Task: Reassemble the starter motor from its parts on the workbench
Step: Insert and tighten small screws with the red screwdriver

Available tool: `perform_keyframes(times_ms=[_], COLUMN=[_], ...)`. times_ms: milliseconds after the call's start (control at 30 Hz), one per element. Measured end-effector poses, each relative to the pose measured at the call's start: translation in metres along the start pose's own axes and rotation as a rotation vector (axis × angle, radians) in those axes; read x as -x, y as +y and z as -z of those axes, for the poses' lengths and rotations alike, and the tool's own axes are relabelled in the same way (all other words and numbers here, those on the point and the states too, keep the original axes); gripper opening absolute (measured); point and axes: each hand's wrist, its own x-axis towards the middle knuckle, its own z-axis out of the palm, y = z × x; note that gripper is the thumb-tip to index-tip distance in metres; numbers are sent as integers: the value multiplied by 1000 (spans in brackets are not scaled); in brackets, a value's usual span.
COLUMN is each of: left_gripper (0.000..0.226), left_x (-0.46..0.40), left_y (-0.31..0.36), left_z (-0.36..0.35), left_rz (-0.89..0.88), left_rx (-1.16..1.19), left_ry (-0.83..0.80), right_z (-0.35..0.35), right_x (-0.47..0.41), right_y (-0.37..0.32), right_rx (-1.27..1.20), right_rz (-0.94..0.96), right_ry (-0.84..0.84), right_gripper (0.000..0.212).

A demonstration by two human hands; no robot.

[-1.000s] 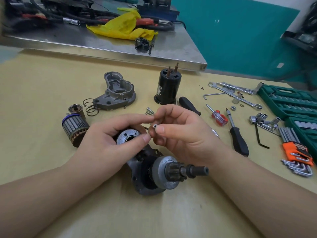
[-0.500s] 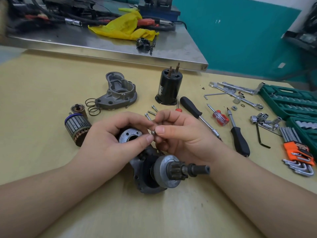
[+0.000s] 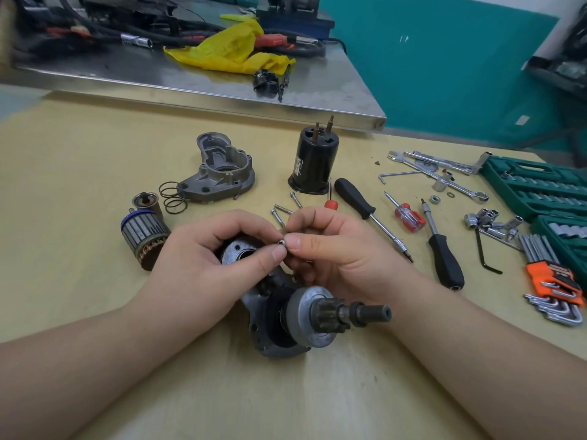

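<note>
Steel ball (image 3: 281,242) pinched between right hand (image 3: 330,249) and left hand (image 3: 203,268), both grips clamped above the starter housing (image 3: 286,325).

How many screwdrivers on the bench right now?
3, all right of the hands: a long black-handled screwdriver nearest the black motor housing, a small red-handled one, and another black-handled one further right. A red-capped tool by the housing may be a fourth.
</note>
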Motion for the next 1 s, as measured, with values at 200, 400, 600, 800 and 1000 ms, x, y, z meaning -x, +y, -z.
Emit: perform_keyframes(times_ms=[200,400,600,800,1000], left_gripper=[11,10,11,11,11], left_x=[1,0,0,0,0], left_y=[-2,-2,-3,-2,-2], left_z=[1,1,0,0,0], left_rz=[-18,-30,-28,-38,-49], left_rx=[-5,-2,-9,-23,-39], left_ry=[10,2,11,6,7], right_z=[1,2,4,5,8], right_x=[1,2,3,2,2], right_y=[2,-3,-7,-5,-5], right_rx=[114,226,302,394,348], right_rz=[12,25,35,81,51], right_ry=[3,7,7,10,-17], right_gripper=[6,10,7,9,20])
